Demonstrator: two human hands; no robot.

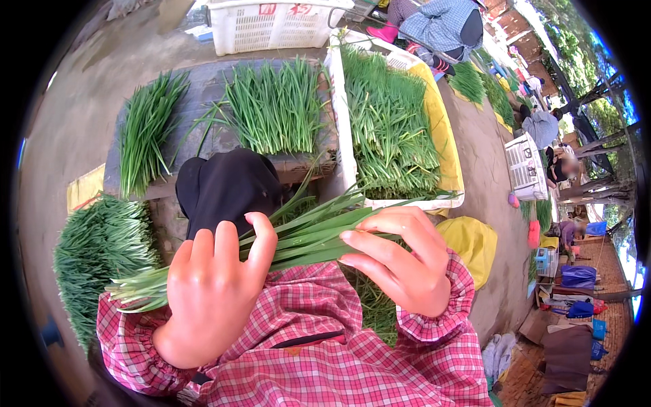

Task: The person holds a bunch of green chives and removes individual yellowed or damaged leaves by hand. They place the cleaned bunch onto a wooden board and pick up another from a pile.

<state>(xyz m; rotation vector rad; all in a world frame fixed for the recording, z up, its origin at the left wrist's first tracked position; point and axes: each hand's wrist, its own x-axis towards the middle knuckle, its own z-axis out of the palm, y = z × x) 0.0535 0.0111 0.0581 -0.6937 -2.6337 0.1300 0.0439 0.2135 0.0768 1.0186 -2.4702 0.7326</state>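
Out here on the grey concrete floor point(74, 129), a low table under a dark, wrinkled cover point(207, 85) carries green leaf piles, and beside it a white slatted plastic crate point(341, 122) with a smooth yellow lining point(444, 136) brims with more; off right, people work before a red brick wall point(617, 271). And here's the bunch of long, flat green leaves point(298, 244), slanting across the lap, pale at its left end, glossy and ribbon-like. The left hand point(213, 298) wraps the paler part; the right hand point(410, 261) pinches the greener blades, its checked pink cuff point(464, 278) gathered in soft ruffles.
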